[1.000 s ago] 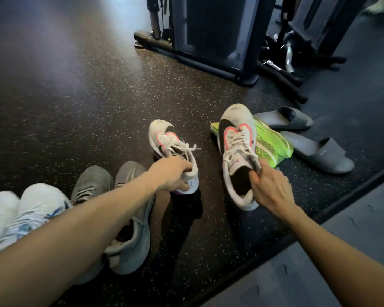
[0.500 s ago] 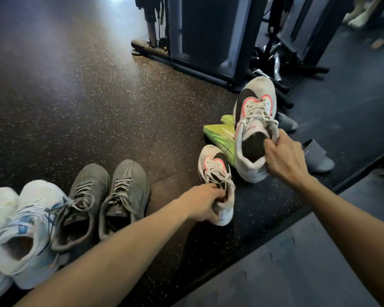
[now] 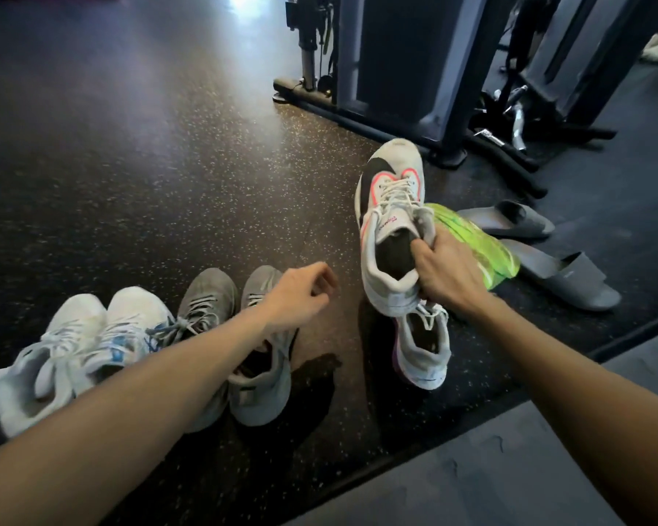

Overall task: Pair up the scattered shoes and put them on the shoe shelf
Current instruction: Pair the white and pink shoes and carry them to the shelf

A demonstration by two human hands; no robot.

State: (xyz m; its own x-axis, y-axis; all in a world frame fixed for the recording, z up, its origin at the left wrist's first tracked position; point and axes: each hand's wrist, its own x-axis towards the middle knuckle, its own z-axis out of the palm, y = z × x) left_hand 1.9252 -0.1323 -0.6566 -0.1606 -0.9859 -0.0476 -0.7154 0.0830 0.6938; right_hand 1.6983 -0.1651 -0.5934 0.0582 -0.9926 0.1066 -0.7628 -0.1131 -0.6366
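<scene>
**Left hand lets go, right sneaker raised**

Released since the earlier frame, one pink-trimmed sneaker (image 3: 424,345) sits lower right; left hand (image 3: 301,294) hovers loosely curled, empty. Right hand (image 3: 447,273) pinches its mate (image 3: 390,229) by the collar. That thin grip could slip, dropping it onto the green shoe (image 3: 479,244).

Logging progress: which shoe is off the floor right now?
The white sneaker with pink trim, gripped at its collar by the right hand; every other shoe lies on the floor.

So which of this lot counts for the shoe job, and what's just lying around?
Job:
held pink-trimmed sneaker
its mate on the floor
grey sneakers
white sneakers
green shoes
grey slides

Lying about:
gym machine
</scene>
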